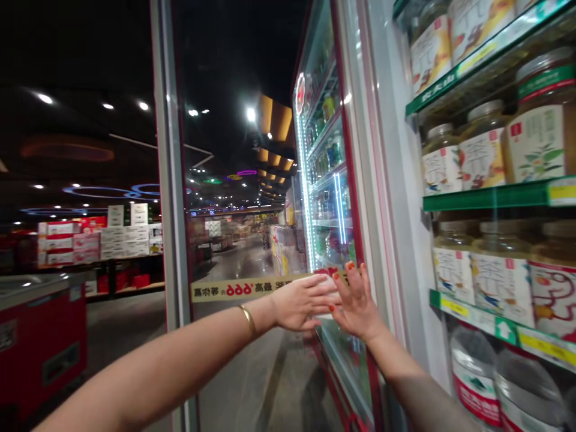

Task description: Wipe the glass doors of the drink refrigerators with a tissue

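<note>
The glass door (234, 354) of a drinks fridge stands swung open before me, its beige strip (209, 292) printed with mirrored red and black characters. My left hand (306, 302), with a gold bangle (248, 321) on the wrist, is stretched out over the glass, fingers extended. Beside it, my right hand (356, 303) is spread, palm forward, near the door's side edge; its nails are orange. The fingertips of both hands meet or overlap. A pale patch shows between them; I cannot tell what it is. Whether the palms press on the glass is unclear.
At right, fridge shelves (486, 199) carry several tea bottles (483, 150), with large water bottles (474, 378) below. Another lit drinks fridge (321, 162) shows in the glass. A red chest freezer (42, 348) and stacked cartons (123, 240) stand at left.
</note>
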Demonstrator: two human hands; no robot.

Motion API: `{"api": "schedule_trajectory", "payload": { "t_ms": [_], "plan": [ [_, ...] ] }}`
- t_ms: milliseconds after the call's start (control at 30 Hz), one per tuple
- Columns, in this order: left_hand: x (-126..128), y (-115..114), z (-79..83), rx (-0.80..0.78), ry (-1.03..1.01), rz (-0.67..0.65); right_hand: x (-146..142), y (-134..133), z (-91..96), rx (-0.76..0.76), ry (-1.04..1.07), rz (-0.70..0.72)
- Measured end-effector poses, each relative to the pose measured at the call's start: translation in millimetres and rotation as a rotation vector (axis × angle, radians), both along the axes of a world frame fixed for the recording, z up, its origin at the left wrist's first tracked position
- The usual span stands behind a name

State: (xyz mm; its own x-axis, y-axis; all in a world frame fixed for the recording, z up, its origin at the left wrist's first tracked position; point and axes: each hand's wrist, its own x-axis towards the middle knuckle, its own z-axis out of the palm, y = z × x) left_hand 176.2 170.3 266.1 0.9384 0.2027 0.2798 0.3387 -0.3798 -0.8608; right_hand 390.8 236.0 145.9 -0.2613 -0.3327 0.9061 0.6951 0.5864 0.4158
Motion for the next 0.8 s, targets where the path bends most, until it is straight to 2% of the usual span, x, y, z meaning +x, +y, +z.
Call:
{"api": "schedule_trajectory", "payload": {
  "t_ms": [33,67,167,200,233,267,367,400,433,467,567,600,633,667,700,800],
  "plan": [
    [1.5,0.7,6.1,-0.02,0.063,-0.012,-0.1,0.6,-0.4,0.003,0.005,-0.002],
    [1.6,1.8,20.8,-0.024,0.071,-0.012,-0.3,1.0,-0.9,0.004,0.011,-0.006],
    [6.4,8.6,79.3,0.029,-0.165,0.041,-0.8,1.7,-2.2,0.004,0.036,-0.024],
    [11.7,10.9,89.5,0.048,-0.253,0.06,-0.7,1.7,-2.6,0.003,0.044,-0.028],
    [18.6,12.5,90.6,0.056,-0.301,0.071,-0.6,1.7,-3.1,0.003,0.05,-0.03],
    [26.4,13.1,83.2,0.049,-0.297,0.074,-0.3,1.7,-3.5,0.006,0.057,-0.031],
    [45.7,10.4,41.5,-0.038,-0.038,0.039,1.0,2.8,-5.3,0.025,0.083,-0.022],
    [48.0,9.3,35.7,-0.071,0.058,0.023,1.3,3.6,-6.2,0.029,0.094,-0.019],
    [48.0,8.6,39.1,-0.093,0.113,0.012,1.5,4.6,-7.2,0.03,0.105,-0.016],
    [46.1,8.6,52.3,-0.101,0.113,0.006,1.4,5.6,-8.3,0.026,0.115,-0.015],
    [37.2,13.2,118.7,-0.048,-0.164,0.018,0.2,8.4,-11.3,-0.006,0.125,-0.023],
    [35.1,14.8,133.8,-0.027,-0.272,0.023,-0.3,8.8,-11.7,-0.016,0.122,-0.028],
    [33.4,15.0,138.0,-0.014,-0.351,0.027,-0.4,8.7,-11.6,-0.026,0.117,-0.032],
    [31.5,13.1,129.8,-0.014,-0.382,0.03,-0.2,7.8,-10.9,-0.034,0.114,-0.035],
    [28.1,8.4,109.7,-0.026,-0.365,0.032,0.5,6.1,-9.6,-0.042,0.114,-0.034],
    [-3.9,-20.8,17.2,-0.112,-0.093,0.028,5.1,-4.0,-1.9,-0.084,0.136,-0.005]
  ]
}}
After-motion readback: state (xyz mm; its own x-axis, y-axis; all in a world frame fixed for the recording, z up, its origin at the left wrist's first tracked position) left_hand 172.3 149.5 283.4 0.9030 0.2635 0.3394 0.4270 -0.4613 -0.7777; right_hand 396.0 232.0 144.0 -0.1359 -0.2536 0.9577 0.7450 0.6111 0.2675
